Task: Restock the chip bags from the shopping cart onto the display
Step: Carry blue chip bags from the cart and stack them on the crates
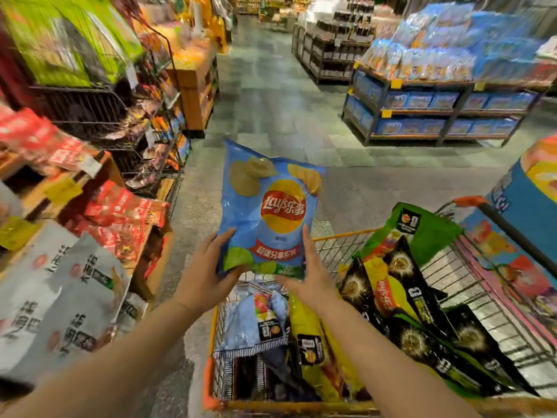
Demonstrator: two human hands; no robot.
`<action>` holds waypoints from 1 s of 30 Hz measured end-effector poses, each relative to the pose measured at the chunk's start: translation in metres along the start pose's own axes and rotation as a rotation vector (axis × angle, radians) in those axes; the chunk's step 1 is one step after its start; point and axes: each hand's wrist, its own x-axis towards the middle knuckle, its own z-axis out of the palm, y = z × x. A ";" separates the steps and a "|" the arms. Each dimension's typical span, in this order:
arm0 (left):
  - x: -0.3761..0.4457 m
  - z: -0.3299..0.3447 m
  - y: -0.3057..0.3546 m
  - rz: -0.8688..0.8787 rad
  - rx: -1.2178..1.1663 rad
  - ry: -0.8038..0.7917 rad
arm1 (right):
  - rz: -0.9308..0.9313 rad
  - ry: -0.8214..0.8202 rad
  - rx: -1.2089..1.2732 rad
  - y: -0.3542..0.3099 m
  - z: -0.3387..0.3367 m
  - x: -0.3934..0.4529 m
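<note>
Head view: blue Lay's chip bag (265, 206) held upright above the front end of the shopping cart (340, 239), logo facing the camera, top edge tilted slightly left.

Left hand (208, 276) grips the bag's lower left corner, thumb on the front face, fingers curled behind it. Right hand (313, 270) is against the bag's lower right edge, fingers straight and pointing up along the side. Looks like a flat press rather than a pinch.

Cart is orange-framed wire, directly under the bag and extending toward the camera. Inside it: a light blue bag (250, 324) at the left side, a yellow bag (310, 336) in the middle, several black Lay's bags (413, 312) leaning at the right, and a green bag (422, 230) standing at the far right corner.

Left of the cart: a display with grey-white snack bags (60, 297) near the camera and red bags (123, 212) behind them. Beyond the cart, across the aisle at right, a shelf rack of blue packages (437, 55). Frame edges are motion-blurred, so labels there aren't readable.
</note>
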 end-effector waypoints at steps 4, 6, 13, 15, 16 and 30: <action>-0.012 -0.022 0.027 -0.016 -0.040 0.061 | -0.092 0.031 0.013 -0.022 -0.007 -0.014; -0.019 -0.032 0.037 0.002 -0.050 0.077 | -0.141 0.046 0.007 -0.035 -0.012 -0.022; -0.081 -0.065 0.085 0.050 -0.049 0.200 | -0.352 -0.005 -0.028 -0.092 -0.033 -0.076; -0.111 -0.079 0.100 0.053 -0.053 0.251 | -0.428 -0.038 -0.025 -0.110 -0.034 -0.098; -0.128 -0.088 0.109 0.033 -0.059 0.274 | -0.473 -0.057 -0.021 -0.120 -0.033 -0.109; -0.391 -0.172 0.280 -0.192 0.066 0.627 | -0.731 -0.549 0.193 -0.230 0.008 -0.307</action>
